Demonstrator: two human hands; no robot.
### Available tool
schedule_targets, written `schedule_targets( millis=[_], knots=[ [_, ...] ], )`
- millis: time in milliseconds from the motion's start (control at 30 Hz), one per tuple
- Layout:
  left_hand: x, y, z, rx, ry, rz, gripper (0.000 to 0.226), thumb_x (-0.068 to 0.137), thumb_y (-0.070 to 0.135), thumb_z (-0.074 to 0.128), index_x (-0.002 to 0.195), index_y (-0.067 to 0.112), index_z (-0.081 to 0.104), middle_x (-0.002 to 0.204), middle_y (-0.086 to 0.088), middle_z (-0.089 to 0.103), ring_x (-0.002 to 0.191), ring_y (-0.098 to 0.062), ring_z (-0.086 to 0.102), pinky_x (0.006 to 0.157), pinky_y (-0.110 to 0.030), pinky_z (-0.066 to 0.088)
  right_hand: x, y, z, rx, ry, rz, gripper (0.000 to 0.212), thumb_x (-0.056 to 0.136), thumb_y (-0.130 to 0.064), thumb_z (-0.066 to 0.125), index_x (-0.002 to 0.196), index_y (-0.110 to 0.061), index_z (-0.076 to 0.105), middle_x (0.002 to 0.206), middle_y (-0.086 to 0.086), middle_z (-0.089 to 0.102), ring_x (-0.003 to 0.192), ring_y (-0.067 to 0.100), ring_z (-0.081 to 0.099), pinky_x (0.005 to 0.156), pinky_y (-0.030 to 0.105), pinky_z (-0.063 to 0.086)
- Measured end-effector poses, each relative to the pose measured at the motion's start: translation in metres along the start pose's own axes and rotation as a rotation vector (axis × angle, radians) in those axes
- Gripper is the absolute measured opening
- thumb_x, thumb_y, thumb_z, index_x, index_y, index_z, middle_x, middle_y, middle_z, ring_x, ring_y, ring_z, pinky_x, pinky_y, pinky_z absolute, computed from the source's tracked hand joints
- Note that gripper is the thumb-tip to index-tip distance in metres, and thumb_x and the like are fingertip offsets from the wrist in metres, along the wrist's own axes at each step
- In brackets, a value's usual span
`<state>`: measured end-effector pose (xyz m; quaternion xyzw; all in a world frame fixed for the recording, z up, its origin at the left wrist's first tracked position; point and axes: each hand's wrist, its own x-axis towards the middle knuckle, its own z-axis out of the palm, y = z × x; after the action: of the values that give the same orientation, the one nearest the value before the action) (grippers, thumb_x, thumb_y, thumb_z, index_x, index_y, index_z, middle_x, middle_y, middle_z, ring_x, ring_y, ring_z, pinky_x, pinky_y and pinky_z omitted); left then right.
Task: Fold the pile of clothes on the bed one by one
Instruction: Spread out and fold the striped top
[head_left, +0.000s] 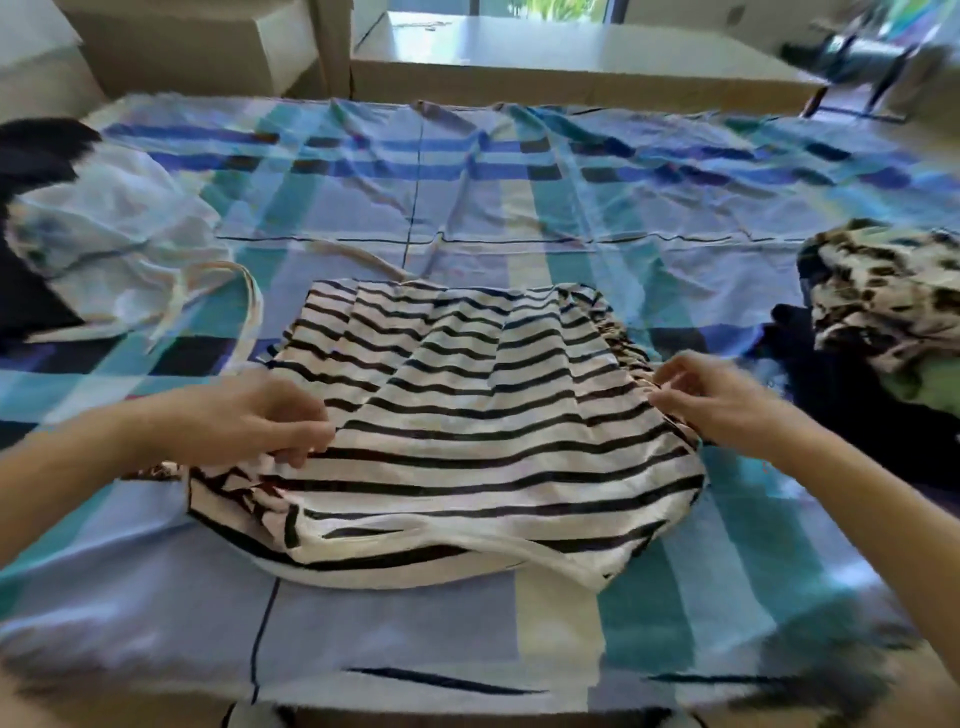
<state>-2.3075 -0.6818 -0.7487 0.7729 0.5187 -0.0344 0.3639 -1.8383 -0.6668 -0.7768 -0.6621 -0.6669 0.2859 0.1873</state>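
A striped shirt (467, 415) lies in the middle of the bed (467, 197), partly folded into a rough rectangle. Its black and white bands run across it and its near edge is doubled over toward the person. The bed is covered by a blue, teal and cream checked sheet (649, 597), creased along its far side.

The left hand (249, 421) is at the shirt's left edge. Its fingers (306, 441) are curled together and pinch a bunched fold of the cloth there. The right hand (727, 405) is at the right edge, and its fingers (670, 395) are drawn together in a pinch on the gathered fabric. Both forearms reach in from the near corners.

A sliver of spotted cloth (156, 470) shows just beside the shirt's left edge, under the left wrist.

On the left of the bed lies a crumpled white garment (114, 249) with loose straps trailing toward the shirt, and a dark garment (31, 156) lies against it. On the right sits a heap topped by a leopard-print piece (893, 296), over dark cloth (831, 395) and a bit of green (930, 384). Both heaps lie well apart from the shirt.

Beyond the bed stands a pale tabletop (571, 57).
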Motion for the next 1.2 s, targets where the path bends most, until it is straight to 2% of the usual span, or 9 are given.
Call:
schedule_targets(
  millis=[133,200,433,567,667,900,1000,1100,1200],
  knots=[
    [0.024,-0.01,0.005,0.067,0.453,-0.082,0.009,0.088,0.045,0.068,0.091,0.036,0.07,0.092,0.008,0.066,0.093,-0.013,0.064,0.084,-0.035,0.052,-0.001,0.008,0.008,0.094,-0.05,0.237,0.022,0.092,-0.023,0.071,0.109,-0.012,0.061,0.087,0.008,0.065,0.072,0.02,0.059,0.065,0.032,0.049],
    [0.031,-0.014,0.007,0.137,0.548,-0.178,0.023,0.088,0.04,0.072,0.105,0.024,0.071,0.107,-0.004,0.06,0.108,-0.026,0.057,0.098,-0.045,0.046,-0.006,0.004,0.007,0.212,-0.08,0.261,0.02,0.092,-0.011,0.07,0.108,-0.01,0.059,0.086,0.012,0.064,0.068,0.019,0.057,0.055,0.029,0.046],
    [0.034,-0.029,0.002,0.098,0.433,-0.416,0.041,0.091,0.046,0.067,0.123,0.022,0.061,0.134,-0.011,0.053,0.12,-0.03,0.054,0.102,-0.043,0.045,-0.037,0.027,-0.037,0.097,-0.565,0.386,0.037,0.078,0.01,0.074,0.105,0.001,0.051,0.071,0.017,0.061,0.058,0.025,0.052,0.045,0.027,0.04],
    [0.051,-0.032,-0.007,0.072,0.508,-0.48,0.044,0.088,0.054,0.066,0.111,0.018,0.054,0.116,-0.006,0.058,0.105,-0.024,0.055,0.09,-0.042,0.048,-0.009,0.028,-0.031,0.019,-0.202,0.343,0.018,0.086,-0.001,0.073,0.098,-0.001,0.059,0.071,0.014,0.066,0.058,0.023,0.059,0.05,0.026,0.043],
    [0.075,-0.04,-0.016,-0.054,0.598,-0.519,0.065,0.086,0.055,0.068,0.129,0.013,0.043,0.129,-0.012,0.055,0.115,-0.03,0.055,0.094,-0.043,0.046,0.027,0.015,-0.025,0.074,0.092,0.204,0.019,0.087,-0.023,0.076,0.091,-0.01,0.063,0.082,0.012,0.068,0.072,0.025,0.062,0.066,0.033,0.049],
    [0.148,-0.051,-0.043,-0.445,0.738,-0.496,0.085,0.088,0.059,0.065,0.151,0.012,0.033,0.152,-0.014,0.044,0.134,-0.034,0.047,0.107,-0.042,0.038,0.099,-0.011,0.006,0.148,0.085,0.261,0.052,0.089,-0.062,0.059,0.102,-0.012,0.071,0.091,0.004,0.069,0.08,0.017,0.062,0.068,0.03,0.047],
    [0.161,-0.052,-0.049,-0.569,0.751,-0.493,0.072,0.085,0.06,0.068,0.137,0.012,0.054,0.136,-0.012,0.059,0.121,-0.032,0.058,0.101,-0.04,0.045,0.12,-0.018,0.015,0.207,0.119,0.26,0.061,0.084,-0.067,0.063,0.087,-0.007,0.072,0.074,0.001,0.065,0.067,0.013,0.059,0.059,0.026,0.044],
    [0.161,-0.057,-0.055,-0.762,0.647,-0.403,0.033,0.088,0.042,0.074,0.106,0.015,0.071,0.099,-0.012,0.075,0.09,-0.029,0.071,0.088,-0.043,0.058,0.134,-0.014,0.021,0.266,0.14,0.269,0.034,0.084,-0.044,0.076,0.077,-0.011,0.073,0.063,0.001,0.068,0.049,0.005,0.057,0.047,0.022,0.047],
    [0.161,-0.063,-0.063,-0.887,0.689,-0.301,0.021,0.093,0.017,0.07,0.072,0.017,0.068,0.061,0.006,0.069,0.055,-0.009,0.066,0.056,-0.021,0.055,0.147,0.0,0.012,0.406,0.243,0.275,0.01,0.088,-0.017,0.073,0.086,-0.008,0.069,0.081,0.016,0.07,0.071,0.023,0.063,0.074,0.042,0.058]
  ],
)
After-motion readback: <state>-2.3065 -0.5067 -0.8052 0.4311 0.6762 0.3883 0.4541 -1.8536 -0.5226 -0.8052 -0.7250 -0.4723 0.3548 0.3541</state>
